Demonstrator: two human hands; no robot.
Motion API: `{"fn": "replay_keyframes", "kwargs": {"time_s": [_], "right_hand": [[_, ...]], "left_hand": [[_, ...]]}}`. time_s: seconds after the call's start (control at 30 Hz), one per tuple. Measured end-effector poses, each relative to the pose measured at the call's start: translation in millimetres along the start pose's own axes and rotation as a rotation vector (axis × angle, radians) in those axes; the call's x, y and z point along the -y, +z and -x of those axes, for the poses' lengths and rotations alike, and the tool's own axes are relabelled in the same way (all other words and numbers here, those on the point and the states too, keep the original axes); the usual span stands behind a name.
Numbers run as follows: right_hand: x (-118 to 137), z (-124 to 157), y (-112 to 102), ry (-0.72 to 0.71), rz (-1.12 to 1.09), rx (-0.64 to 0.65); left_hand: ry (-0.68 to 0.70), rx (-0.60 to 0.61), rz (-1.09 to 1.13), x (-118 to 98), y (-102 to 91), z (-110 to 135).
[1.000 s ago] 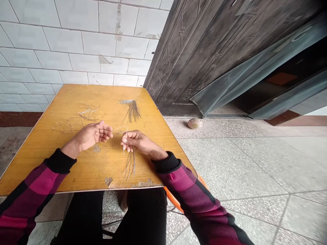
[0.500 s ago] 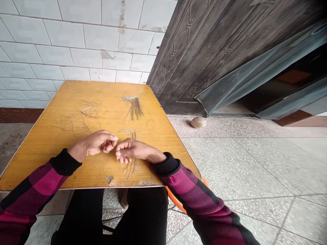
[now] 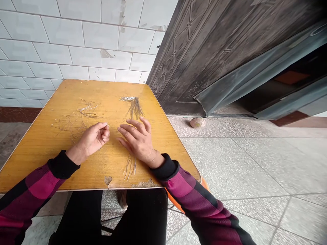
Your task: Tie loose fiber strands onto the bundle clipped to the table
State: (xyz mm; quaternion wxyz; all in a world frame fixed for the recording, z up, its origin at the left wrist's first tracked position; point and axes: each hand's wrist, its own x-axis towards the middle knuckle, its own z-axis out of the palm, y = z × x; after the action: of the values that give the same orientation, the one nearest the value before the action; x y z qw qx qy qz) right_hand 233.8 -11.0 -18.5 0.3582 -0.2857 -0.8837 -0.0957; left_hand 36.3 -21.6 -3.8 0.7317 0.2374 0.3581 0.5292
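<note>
A yellow wooden table top fills the middle of the view, seen from above by a seated person. Both bare hands are over it and well apart, each coming from a pink-and-black striped sleeve. The left hand sits left of the table's centre, curled into a loose fist with its fingertips drawn toward the thumb; whether it pinches a fine strand is too small to tell. The right hand is open, palm down, with its fingers spread and nothing visible in it.

Thin metallic strands lie in a fanned bundle on the far half of the table, just beyond the right hand's fingertips. A shorter bundle of strands lies near the table's front edge, just below the right hand. A loose tangle of wispy strands spreads across the table's left half, just beyond the left hand.

Beyond the table's far edge rises a white tiled wall. Past the table's right side stands a dark metal door, with a small worn ball on the floor beside it.
</note>
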Motion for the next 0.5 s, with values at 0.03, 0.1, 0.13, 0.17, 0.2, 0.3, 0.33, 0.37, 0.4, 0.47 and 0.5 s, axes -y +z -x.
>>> {"fn": "replay_keyframes", "kwargs": {"time_s": [0.03,0.1,0.13,0.17,0.2,0.3,0.33,0.37,0.4,0.47,0.5], "right_hand": [[1.2,-0.3,1.5,-0.015,0.025,0.017],[1.7,-0.9,3.2,-0.014,0.059,0.032],[1.3,-1.1,3.6,-0.009,0.068,0.032],[0.6,-1.1,4.0,-0.007,0.071,0.026],[-0.1,-1.1,4.5,-0.016,0.069,0.020],[-2.6,-0.1,8.1,-0.086,0.049,0.009],[-3.3,0.4,9.9,-0.109,0.040,0.010],[-4.0,1.0,11.7,-0.123,0.029,0.014],[-4.7,1.5,13.3,-0.126,0.017,0.017],[-6.2,2.4,15.6,-0.111,-0.005,0.018],[-6.9,2.7,16.1,-0.104,-0.012,0.017]], "left_hand": [[0.008,-0.003,0.015,1.3,1.1,0.8],[0.023,-0.007,0.044,3.4,2.8,2.2],[0.028,-0.008,0.056,4.2,3.4,2.7],[0.031,-0.008,0.065,4.9,3.8,3.1],[0.032,-0.006,0.072,5.6,4.2,3.4],[0.032,0.016,0.079,8.0,5.0,4.2],[0.032,0.028,0.078,9.0,5.2,4.5],[0.031,0.041,0.076,10.0,5.2,4.7],[0.028,0.054,0.072,11.0,5.2,4.9],[0.007,0.076,0.059,12.6,4.6,4.9],[-0.012,0.087,0.051,13.1,4.0,4.7]]}}
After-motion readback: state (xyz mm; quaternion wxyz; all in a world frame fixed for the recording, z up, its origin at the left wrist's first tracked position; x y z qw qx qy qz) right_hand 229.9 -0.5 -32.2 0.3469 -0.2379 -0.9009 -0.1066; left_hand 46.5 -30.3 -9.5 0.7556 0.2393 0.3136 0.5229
